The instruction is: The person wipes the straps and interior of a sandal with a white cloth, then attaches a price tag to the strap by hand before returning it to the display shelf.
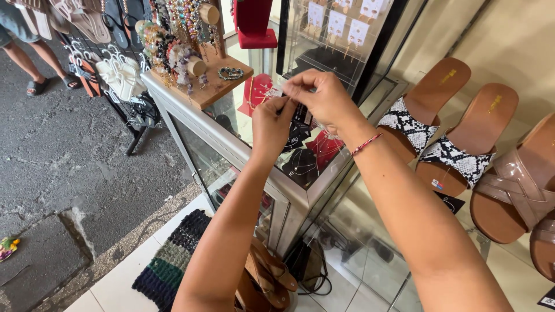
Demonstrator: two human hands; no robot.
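1. Both hands were raised over a glass display case point(228, 151), meeting above its top pane. The left hand point(272, 124) came up from below; the right hand point(324, 95) reached in from the right, its wrist carrying a red cord bracelet point(366, 144).

2. Between the two hands sat a small white card point(276, 91), apparently a jewellery card; only a corner and a thin edge showed. It lay at the fingertips of both hands, touching each.

3. Grip, left: thumb and forefinger pinched narrow at the card's lower edge. Grip, right: fingers curled tight, pinching the card's upper right part. Whether a chain or earring hung from it could not be told.

4. Key relation: the card lay directly between the grips, left hand below-left of it, right hand above-right. Its visible long edge ran roughly left to right across the view. Neither hand was clearly nearer; both were in contact.

5. Surroundings: a wooden bracelet stand point(211, 86) with beaded strands stood on the case's far left end. Dark and red jewellery pads point(312, 156) lay under the glass, just beneath the hands. Snake-print sandals point(430, 138) rested on the shelf to the right, well apart from the card. A woven mat point(173, 260) lay on the floor below.
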